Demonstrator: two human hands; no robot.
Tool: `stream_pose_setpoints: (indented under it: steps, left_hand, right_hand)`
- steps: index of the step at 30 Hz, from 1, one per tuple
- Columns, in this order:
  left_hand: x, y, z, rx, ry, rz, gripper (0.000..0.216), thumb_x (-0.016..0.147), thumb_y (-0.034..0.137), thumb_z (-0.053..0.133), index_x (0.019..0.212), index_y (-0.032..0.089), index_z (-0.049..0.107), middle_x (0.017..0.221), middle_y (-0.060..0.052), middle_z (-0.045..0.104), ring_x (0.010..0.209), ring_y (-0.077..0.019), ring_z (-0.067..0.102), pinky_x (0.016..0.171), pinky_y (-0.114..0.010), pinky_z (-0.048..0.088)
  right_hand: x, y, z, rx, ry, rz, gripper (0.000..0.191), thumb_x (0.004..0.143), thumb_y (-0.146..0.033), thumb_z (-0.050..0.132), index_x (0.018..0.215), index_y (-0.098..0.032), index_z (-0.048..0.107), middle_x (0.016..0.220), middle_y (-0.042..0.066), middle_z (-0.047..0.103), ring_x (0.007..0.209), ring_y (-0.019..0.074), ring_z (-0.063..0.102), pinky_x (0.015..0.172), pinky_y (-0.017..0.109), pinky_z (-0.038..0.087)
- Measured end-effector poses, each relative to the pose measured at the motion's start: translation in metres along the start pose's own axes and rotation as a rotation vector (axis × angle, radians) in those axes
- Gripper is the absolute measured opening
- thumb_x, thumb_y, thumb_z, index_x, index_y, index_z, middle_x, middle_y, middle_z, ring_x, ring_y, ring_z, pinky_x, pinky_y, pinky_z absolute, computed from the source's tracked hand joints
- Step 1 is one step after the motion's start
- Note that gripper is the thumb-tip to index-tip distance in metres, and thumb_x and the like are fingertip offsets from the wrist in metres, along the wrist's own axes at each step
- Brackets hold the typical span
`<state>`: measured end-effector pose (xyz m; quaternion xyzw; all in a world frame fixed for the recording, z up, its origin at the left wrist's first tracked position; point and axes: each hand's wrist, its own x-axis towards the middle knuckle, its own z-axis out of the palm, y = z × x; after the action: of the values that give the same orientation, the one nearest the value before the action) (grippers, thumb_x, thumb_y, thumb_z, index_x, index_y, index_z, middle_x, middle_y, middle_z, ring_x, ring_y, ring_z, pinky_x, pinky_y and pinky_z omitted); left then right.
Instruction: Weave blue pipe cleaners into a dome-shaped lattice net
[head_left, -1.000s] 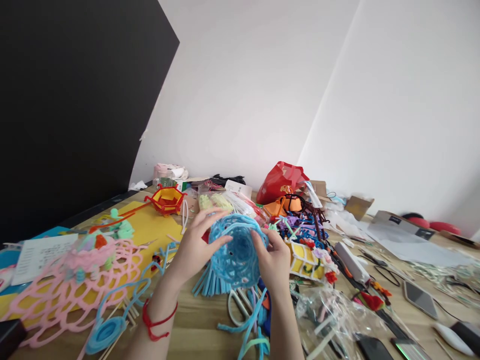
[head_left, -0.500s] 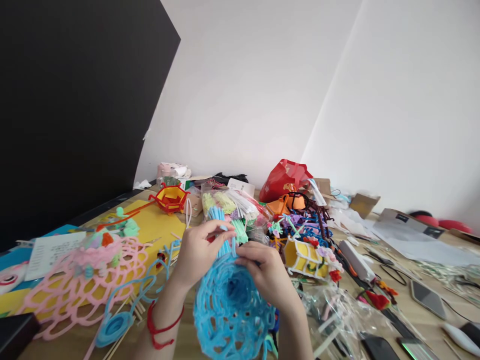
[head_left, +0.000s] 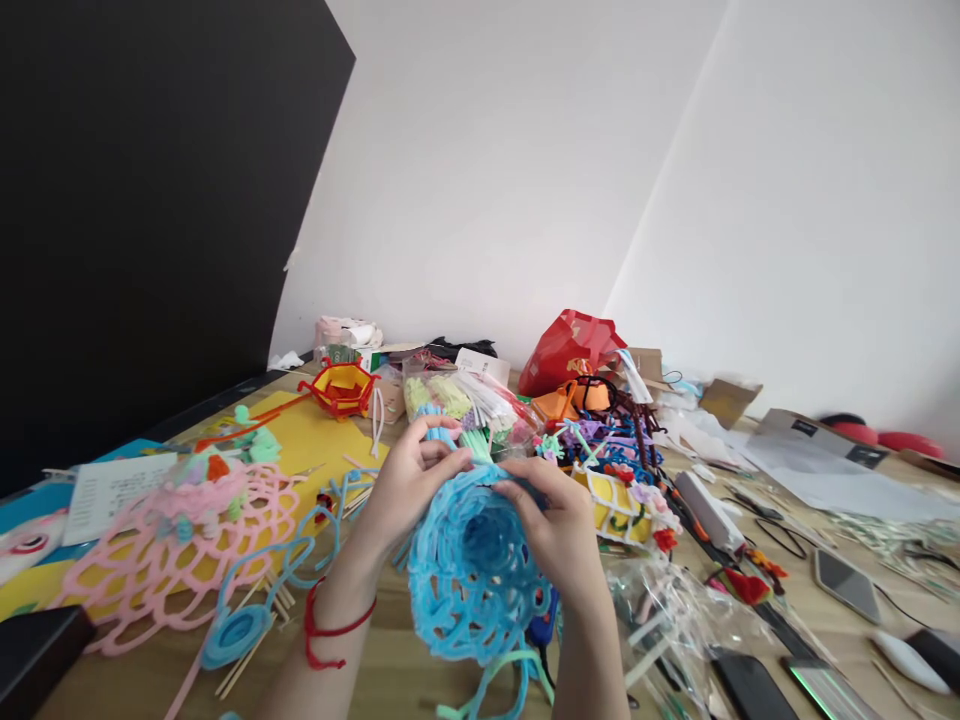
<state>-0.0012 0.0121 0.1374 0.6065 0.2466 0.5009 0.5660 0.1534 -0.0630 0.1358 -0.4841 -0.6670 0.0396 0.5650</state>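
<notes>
I hold a light-blue basket woven of pipe cleaners (head_left: 469,575) in front of me, its opening turned toward the camera. My left hand (head_left: 405,485), with a red string on the wrist, pinches the loose blue strand ends at the basket's top edge. My right hand (head_left: 559,530) grips the same upper edge from the right, fingers curled over the weave. Both hands meet at the top of the basket.
A pink pipe-cleaner net (head_left: 172,545) lies on yellow paper (head_left: 315,445) at left. A red-and-yellow small basket (head_left: 341,387), packs of pipe cleaners (head_left: 465,400), a red bag (head_left: 566,345), a yellow-white woven piece (head_left: 615,495), phones (head_left: 844,585) and plastic wrap crowd the wooden table (head_left: 390,665).
The blue basket has turned from facing away and upright to its opening toward me, lower in view. Both hands shifted to pinch its top edge.
</notes>
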Motion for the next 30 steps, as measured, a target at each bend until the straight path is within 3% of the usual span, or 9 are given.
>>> stream_pose_setpoints:
  steps: [5, 8, 10, 12, 16, 18, 21, 24, 30]
  left_hand:
    - [-0.003, 0.005, -0.008, 0.174, 0.063, 0.164, 0.021, 0.079, 0.037, 0.062, 0.087, 0.017, 0.06, 0.077, -0.004, 0.07, 0.077, -0.0198, 0.068, 0.069, -0.03, 0.055]
    - [-0.007, 0.008, -0.008, 0.359, 0.07, 0.312, 0.021, 0.079, 0.035, 0.063, 0.092, 0.019, 0.064, 0.093, -0.006, 0.068, 0.087, -0.0211, 0.066, 0.074, -0.032, 0.056]
    - [-0.01, 0.009, -0.006, 0.563, 0.077, 0.457, 0.024, 0.078, 0.033, 0.064, 0.1, 0.023, 0.065, 0.109, -0.006, 0.063, 0.101, -0.0226, 0.061, 0.086, -0.036, 0.053]
    - [-0.013, 0.011, -0.003, 0.752, 0.087, 0.57, 0.036, 0.077, 0.029, 0.066, 0.113, 0.027, 0.06, 0.119, -0.005, 0.057, 0.112, -0.0237, 0.055, 0.097, -0.039, 0.047]
    - [-0.018, 0.014, 0.002, 0.907, 0.095, 0.694, 0.067, 0.079, 0.018, 0.063, 0.138, 0.032, 0.034, 0.135, -0.008, 0.042, 0.126, -0.0264, 0.041, 0.104, -0.043, 0.039]
    - [-0.018, 0.014, 0.002, 0.972, 0.046, 0.731, 0.06, 0.081, 0.012, 0.057, 0.134, 0.034, 0.04, 0.136, -0.007, 0.041, 0.126, -0.0266, 0.04, 0.104, -0.045, 0.039]
    - [-0.015, 0.01, 0.001, 1.051, -0.057, 0.767, 0.045, 0.081, 0.005, 0.048, 0.116, 0.032, 0.059, 0.125, -0.006, 0.052, 0.118, -0.0242, 0.048, 0.099, -0.045, 0.043]
    - [-0.011, 0.005, 0.003, 1.081, -0.076, 0.813, 0.04, 0.08, 0.003, 0.046, 0.105, 0.027, 0.066, 0.112, -0.006, 0.062, 0.112, -0.0239, 0.053, 0.094, -0.045, 0.047]
    - [-0.01, -0.002, 0.016, 1.16, 0.009, 0.83, 0.038, 0.077, 0.003, 0.048, 0.101, 0.027, 0.066, 0.132, -0.007, 0.047, 0.119, -0.0268, 0.046, 0.096, -0.046, 0.045]
  right_hand:
    - [0.0, 0.002, -0.001, -0.005, -0.052, -0.024, 0.021, 0.084, -0.023, 0.057, 0.1, -0.024, 0.071, 0.086, 0.005, 0.069, 0.078, 0.0171, 0.064, 0.072, 0.027, 0.05]
    - [0.0, 0.004, 0.0, -0.038, -0.073, -0.032, 0.024, 0.085, -0.022, 0.055, 0.104, -0.025, 0.07, 0.084, 0.004, 0.068, 0.076, 0.016, 0.063, 0.07, 0.025, 0.05]
    - [0.0, 0.005, 0.001, -0.067, -0.08, -0.036, 0.026, 0.085, -0.021, 0.054, 0.106, -0.025, 0.069, 0.084, 0.004, 0.067, 0.075, 0.0158, 0.062, 0.068, 0.025, 0.049]
    - [0.0, 0.006, 0.001, -0.087, -0.085, -0.039, 0.027, 0.085, -0.02, 0.053, 0.107, -0.025, 0.068, 0.083, 0.004, 0.066, 0.074, 0.0157, 0.062, 0.067, 0.024, 0.049]
    - [0.001, 0.007, 0.001, -0.118, -0.094, -0.017, 0.029, 0.085, -0.02, 0.052, 0.109, -0.023, 0.067, 0.082, 0.005, 0.066, 0.073, 0.016, 0.062, 0.066, 0.024, 0.05]
    - [0.001, 0.008, 0.001, -0.13, -0.092, -0.01, 0.032, 0.085, -0.02, 0.051, 0.114, -0.023, 0.065, 0.081, 0.005, 0.066, 0.071, 0.0162, 0.061, 0.065, 0.024, 0.05]
    - [0.0, 0.01, 0.002, -0.13, -0.09, -0.022, 0.038, 0.085, -0.019, 0.049, 0.121, -0.024, 0.06, 0.078, 0.004, 0.064, 0.068, 0.015, 0.06, 0.062, 0.023, 0.049]
    - [0.0, 0.011, 0.002, -0.127, -0.094, -0.024, 0.037, 0.085, -0.016, 0.046, 0.118, -0.023, 0.062, 0.076, 0.003, 0.063, 0.066, 0.0137, 0.059, 0.06, 0.022, 0.048]
    - [-0.002, 0.012, -0.004, -0.162, -0.113, -0.005, 0.03, 0.085, -0.018, 0.048, 0.106, -0.022, 0.069, 0.075, 0.004, 0.064, 0.068, 0.0152, 0.06, 0.06, 0.022, 0.048]
